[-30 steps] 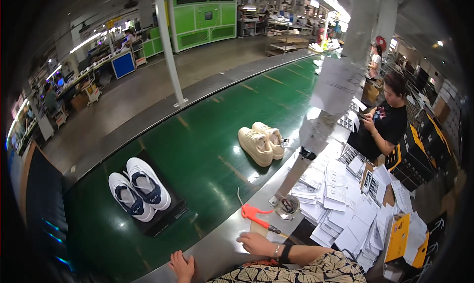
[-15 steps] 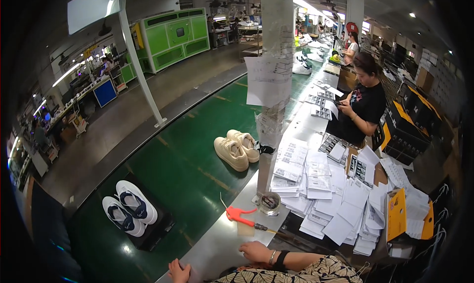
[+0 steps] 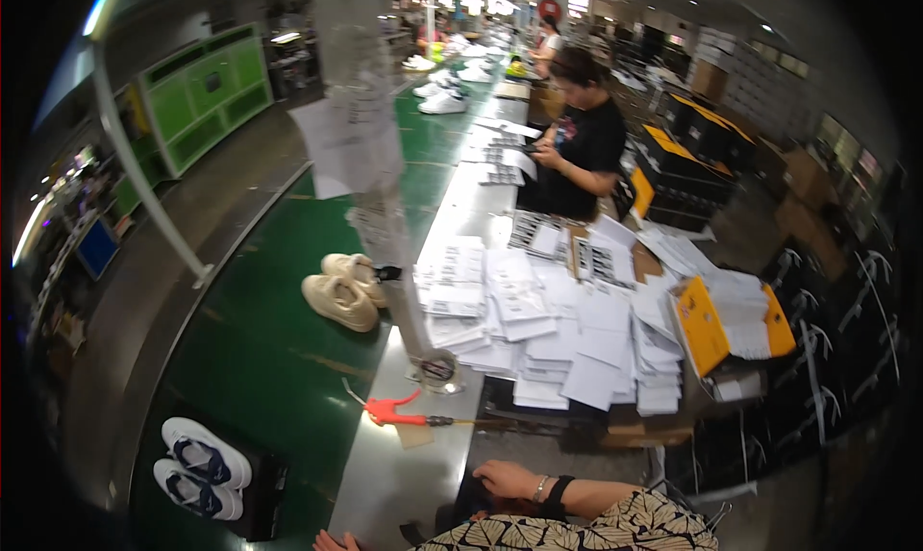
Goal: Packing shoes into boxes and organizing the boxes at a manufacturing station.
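Orange tool (image 3: 394,413): lies flat on the counter (image 3: 404,484), just short of the post (image 3: 385,214), in the same spot as a second ago and untouched. Runs lengthwise across the counter, orange grip toward the green belt (image 3: 269,359), thin rod pointing right at the paper stacks (image 3: 538,330). Right hand (image 3: 510,479) stays resting near the counter's front edge, fingers loosely curled, holding nothing, well short of the tool. Left hand (image 3: 332,541) barely showing at the lower edge; grip cannot be told. Cream shoes (image 3: 341,291) now farther along the belt, so probably a pause with nothing picked up.
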Demonstrator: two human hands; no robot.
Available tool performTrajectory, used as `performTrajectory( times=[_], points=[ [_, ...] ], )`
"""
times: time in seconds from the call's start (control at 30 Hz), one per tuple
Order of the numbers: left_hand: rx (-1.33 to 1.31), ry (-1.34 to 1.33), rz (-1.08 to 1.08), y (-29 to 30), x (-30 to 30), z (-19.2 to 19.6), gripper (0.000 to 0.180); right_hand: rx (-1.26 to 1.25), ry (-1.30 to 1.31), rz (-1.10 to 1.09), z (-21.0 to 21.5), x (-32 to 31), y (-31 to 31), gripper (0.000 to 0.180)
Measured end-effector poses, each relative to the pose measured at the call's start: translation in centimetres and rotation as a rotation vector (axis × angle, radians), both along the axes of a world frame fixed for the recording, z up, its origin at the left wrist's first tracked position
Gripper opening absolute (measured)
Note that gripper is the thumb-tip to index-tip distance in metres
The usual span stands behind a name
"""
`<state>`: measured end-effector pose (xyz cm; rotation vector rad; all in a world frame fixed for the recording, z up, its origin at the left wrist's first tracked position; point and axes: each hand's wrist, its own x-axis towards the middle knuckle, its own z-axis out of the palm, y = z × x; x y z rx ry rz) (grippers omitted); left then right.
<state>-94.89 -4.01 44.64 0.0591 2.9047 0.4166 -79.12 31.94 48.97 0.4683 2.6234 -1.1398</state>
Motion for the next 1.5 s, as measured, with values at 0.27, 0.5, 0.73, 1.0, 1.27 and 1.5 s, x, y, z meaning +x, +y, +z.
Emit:
performTrajectory(
  times=[0.27, 0.5, 0.73, 1.0, 1.27, 1.5],
  points=[
    [-0.074, 0.591, -0.038, -0.8, 0.3, -4.2, 0.058, -0.037, -0.031, -0.252, 2.1, 6.7, -1.5, 0.030],
    [-0.023, 0.402, 0.008, -1.0, -0.7, -4.3, 0.064, -0.070, -0.032, -0.485, 1.4, 14.4, -1.7, 0.032],
    [0.068, 0.281, -0.167, 3.1, 0.2, -6.1, 0.056, -0.115, -0.134, -0.710, -0.9, 24.8, 0.1, 0.034],
    [0.353, 0.053, -0.933, 24.3, 10.8, 1.7, 0.029, 0.022, 0.010, -1.174, -6.4, 39.6, -1.2, 0.030],
    [0.472, -0.256, -1.910, 44.4, 32.0, 11.9, 0.019, -0.104, -0.076, -1.640, -5.5, 46.8, -6.7, 0.029],
    [0.728, -0.491, -2.139, 53.0, 46.3, 20.2, 0.022, -0.096, 0.054, -1.757, -8.7, 50.4, -9.5, 0.030]
  ],
)
